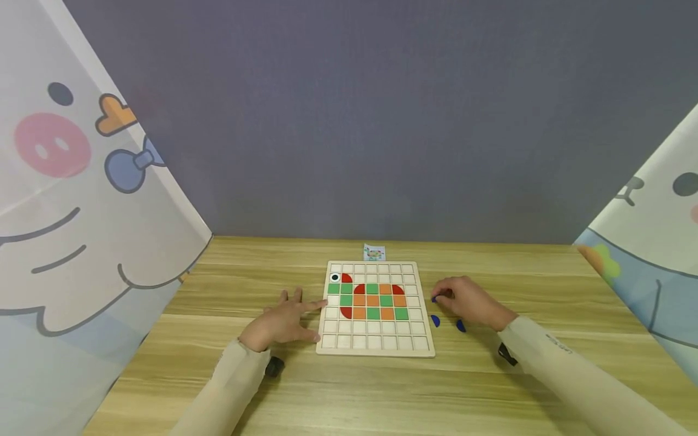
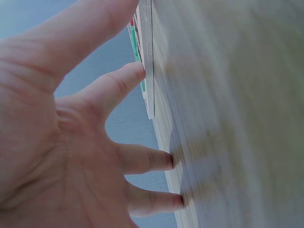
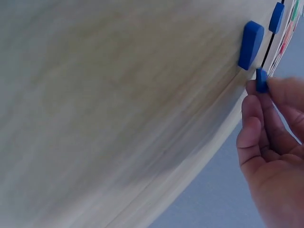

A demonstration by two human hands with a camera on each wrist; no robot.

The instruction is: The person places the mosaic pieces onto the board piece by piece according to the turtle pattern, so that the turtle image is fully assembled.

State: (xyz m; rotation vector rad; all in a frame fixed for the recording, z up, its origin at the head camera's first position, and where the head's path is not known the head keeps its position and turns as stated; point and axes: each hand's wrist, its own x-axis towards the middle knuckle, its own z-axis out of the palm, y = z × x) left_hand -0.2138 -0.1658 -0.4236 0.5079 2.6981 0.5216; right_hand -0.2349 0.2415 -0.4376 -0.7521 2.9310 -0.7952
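Observation:
A square wooden grid board lies on the table, with red, green and orange pieces set in its cells and a white piece with a black dot at the upper left. My left hand is spread at the board's left side; thumb and index finger touch its edge, while other fingertips rest on the tabletop in the left wrist view. Just right of the board, my right hand pinches a small blue piece between thumb and fingers. Two more blue pieces, a half-round one and another, lie on the table near that hand.
A small printed picture card lies behind the board's far edge. The wooden table ends at a dark grey partition. Cartoon-printed curtains flank the left and right sides.

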